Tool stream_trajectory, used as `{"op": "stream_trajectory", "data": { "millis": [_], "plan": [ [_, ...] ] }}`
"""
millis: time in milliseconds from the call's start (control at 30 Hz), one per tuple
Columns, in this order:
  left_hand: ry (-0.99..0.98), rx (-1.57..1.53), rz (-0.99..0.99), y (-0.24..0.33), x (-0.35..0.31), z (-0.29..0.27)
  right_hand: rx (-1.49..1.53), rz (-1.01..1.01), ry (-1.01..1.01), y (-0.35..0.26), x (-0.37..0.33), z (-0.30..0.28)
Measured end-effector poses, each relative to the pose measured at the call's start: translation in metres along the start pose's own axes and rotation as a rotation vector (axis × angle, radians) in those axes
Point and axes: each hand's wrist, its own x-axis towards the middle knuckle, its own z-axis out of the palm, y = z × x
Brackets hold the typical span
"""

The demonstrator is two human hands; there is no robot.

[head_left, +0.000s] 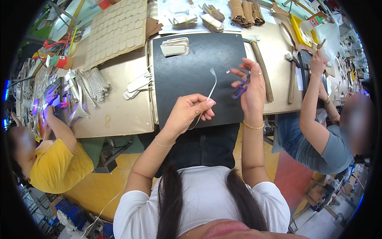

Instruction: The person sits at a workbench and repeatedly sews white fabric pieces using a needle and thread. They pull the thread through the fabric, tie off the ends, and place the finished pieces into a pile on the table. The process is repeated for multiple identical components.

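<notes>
Between the thumb and fingers of my left hand (193, 111) is a thin white strip (213, 81). Its flat, wider end sticks up over the black mat (183, 75), and the other end trails below the hand. My right hand (253, 89), to the right of the strip, holds small purple-handled scissors (241, 89) against its fingers, which are partly spread; their blades are hard to make out. A tiny white scrap (228, 72) shows between the strip's tip and the right fingers. At the mat's far left lies a stack of cream strap pieces (175, 46).
Right of the mat lies a wooden-handled hammer (262, 69). White pieces (138, 85) and braided silver strips (95, 83) are on the left, below a board of oval pieces (117, 34). Banded brown bundles (246, 13) sit at the back. Co-workers (65, 159) (330, 139) work on both sides.
</notes>
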Motion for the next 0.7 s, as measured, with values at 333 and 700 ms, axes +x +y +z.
{"op": "stream_trajectory", "data": {
  "millis": [333,700],
  "plan": [
    [0.127,0.287,0.143,-0.006,-0.002,0.013,-0.212,0.187,-0.309,0.014,-0.045,-0.005],
    [0.113,0.46,-0.144,-0.008,-0.079,-0.015,0.276,0.041,0.037,-0.024,0.034,-0.091]
  ]
}}
